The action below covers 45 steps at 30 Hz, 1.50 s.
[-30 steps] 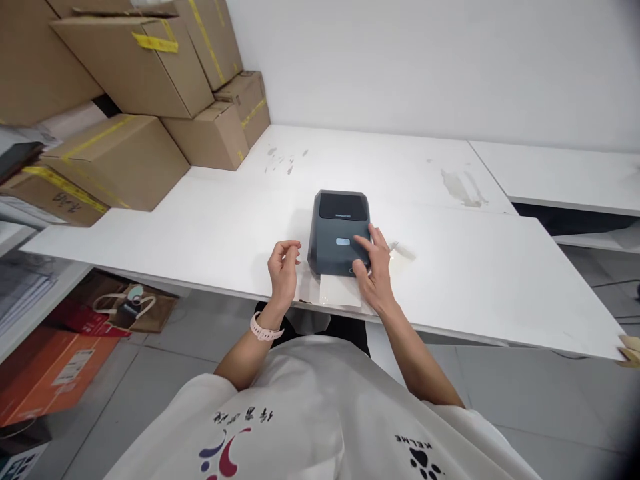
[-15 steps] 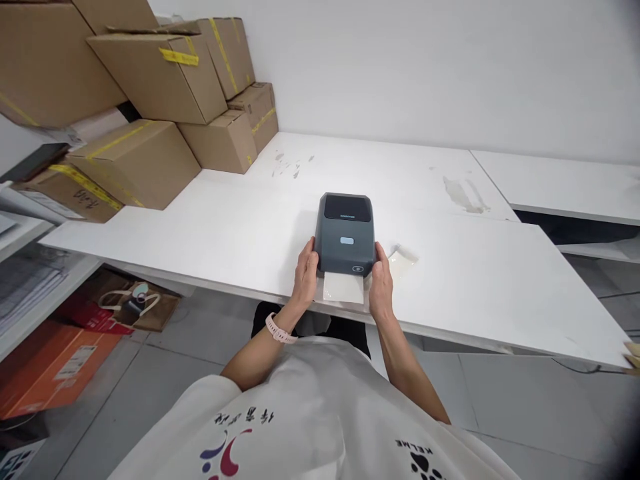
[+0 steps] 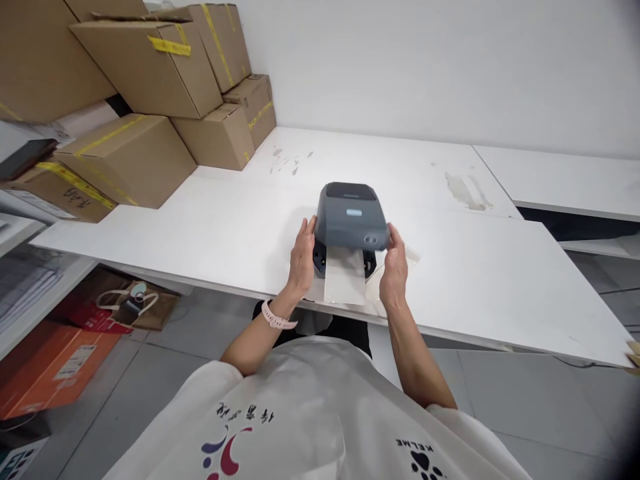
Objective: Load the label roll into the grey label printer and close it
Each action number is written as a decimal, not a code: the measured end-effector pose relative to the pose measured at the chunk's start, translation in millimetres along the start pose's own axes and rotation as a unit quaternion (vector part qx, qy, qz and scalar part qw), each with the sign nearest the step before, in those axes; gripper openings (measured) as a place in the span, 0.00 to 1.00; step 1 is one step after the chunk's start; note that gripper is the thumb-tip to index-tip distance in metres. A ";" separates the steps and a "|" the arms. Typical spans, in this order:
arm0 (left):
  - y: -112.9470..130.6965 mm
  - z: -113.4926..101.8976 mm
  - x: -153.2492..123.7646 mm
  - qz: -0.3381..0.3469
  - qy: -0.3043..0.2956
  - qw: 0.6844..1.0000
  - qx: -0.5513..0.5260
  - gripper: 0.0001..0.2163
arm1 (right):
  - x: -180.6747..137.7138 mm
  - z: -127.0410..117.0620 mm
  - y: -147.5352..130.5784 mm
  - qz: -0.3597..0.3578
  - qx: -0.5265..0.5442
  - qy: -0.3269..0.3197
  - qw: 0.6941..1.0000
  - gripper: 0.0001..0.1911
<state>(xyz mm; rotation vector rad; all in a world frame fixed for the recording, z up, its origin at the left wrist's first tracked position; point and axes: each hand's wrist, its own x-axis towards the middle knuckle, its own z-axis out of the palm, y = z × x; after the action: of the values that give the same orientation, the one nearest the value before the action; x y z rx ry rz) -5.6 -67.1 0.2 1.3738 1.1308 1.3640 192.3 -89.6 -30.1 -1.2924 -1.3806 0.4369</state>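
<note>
A dark grey label printer point(image 3: 350, 230) stands near the front edge of the white table, its top cover tilted up at the front. Under the raised cover, black inner parts show on both sides of a white label strip point(image 3: 345, 277), which runs out toward the table edge. My left hand point(image 3: 302, 259) has its fingers against the cover's left side. At the right front corner, my right hand point(image 3: 395, 268) grips the cover's edge. A pale loose label sheet point(image 3: 374, 287) lies partly behind my right hand.
Taped cardboard boxes point(image 3: 130, 160) are stacked at the table's left end. The white table point(image 3: 240, 227) has worn patches toward the back wall. An orange box point(image 3: 55, 367) and a paper bag point(image 3: 150, 310) sit on the floor at left.
The printer's cover has come up at the front, uncovering the inside and more of the label strip. Both hands have risen with it, and the right one has shifted outward.
</note>
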 end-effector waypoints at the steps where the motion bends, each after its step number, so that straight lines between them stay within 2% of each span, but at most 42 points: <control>1: 3.6 -0.1 12.1 0.019 -0.005 1.000 -0.004 0.27 | 11.8 -0.7 -6.5 -0.006 -0.002 0.003 1.000 0.34; 4: 3.1 -0.2 51.6 0.048 0.007 0.999 -0.001 0.23 | 52.9 1.7 -24.2 -0.043 -0.064 0.007 0.997 0.36; 7: -13.8 0.5 77.7 -0.020 0.027 0.996 0.085 0.27 | 95.3 9.8 -29.6 -0.090 -0.169 0.013 0.981 0.39; 10: -32.9 1.0 83.6 -0.091 0.014 0.981 0.172 0.31 | 134.8 17.4 -20.4 -0.122 -0.235 0.005 0.964 0.43; 13: -40.8 0.7 82.0 -0.121 0.001 0.976 0.179 0.29 | 168.7 19.3 -8.2 -0.124 -0.258 -0.024 0.958 0.45; 16: -38.3 0.4 84.3 -0.131 -0.013 0.975 0.177 0.28 | 186.6 16.2 -7.2 -0.115 -0.268 -0.051 0.955 0.46; 18: -35.8 0.7 87.9 -0.134 -0.019 0.973 0.184 0.28 | 184.7 13.5 -14.9 -0.137 -0.283 -0.030 0.949 0.45; 20: -35.3 1.6 91.1 -0.131 -0.017 0.971 0.197 0.26 | 173.4 11.8 -25.3 -0.174 -0.288 -0.008 0.942 0.39; 21: -35.9 2.3 92.1 -0.129 -0.015 0.970 0.204 0.26 | 166.1 11.8 -29.7 -0.188 -0.282 -0.020 0.940 0.35; 22: -37.0 3.0 92.7 -0.128 -0.012 0.970 0.209 0.25 | 159.0 12.6 -32.7 -0.196 -0.275 -0.060 0.939 0.31; 24: -40.2 4.6 92.5 -0.128 -0.001 0.970 0.204 0.24 | 148.1 16.6 -33.5 -0.192 -0.284 -0.209 0.916 0.25; 26: -43.7 6.0 91.5 -0.129 0.007 0.974 0.185 0.24 | 144.0 23.7 -28.5 -0.172 -0.348 -0.361 0.848 0.26; 28: -46.7 7.2 90.3 -0.131 0.013 0.978 0.164 0.24 | 145.2 32.5 -21.7 -0.158 -0.420 -0.435 0.781 0.34; 30: -48.9 8.0 89.5 -0.131 0.016 0.980 0.147 0.25 | 148.3 40.4 -16.8 -0.156 -0.457 -0.445 0.754 0.37; 34: -50.6 8.8 88.8 -0.129 0.024 0.983 0.127 0.25 | 151.4 45.5 -13.4 -0.162 -0.464 -0.440 0.752 0.36; 39: -48.2 9.1 87.7 -0.133 0.021 0.984 0.115 0.26 | 151.6 35.9 -6.4 -0.167 -0.443 -0.452 0.756 0.39; 45: -45.5 9.6 85.9 -0.137 0.023 0.985 0.104 0.27 | 156.1 32.6 -4.4 -0.161 -0.457 -0.474 0.735 0.44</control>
<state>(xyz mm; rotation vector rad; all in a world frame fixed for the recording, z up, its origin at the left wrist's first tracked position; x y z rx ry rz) 1.8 26.6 -26.5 1.2783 1.4678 1.1093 199.8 55.6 35.7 -1.5924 -2.8985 0.1252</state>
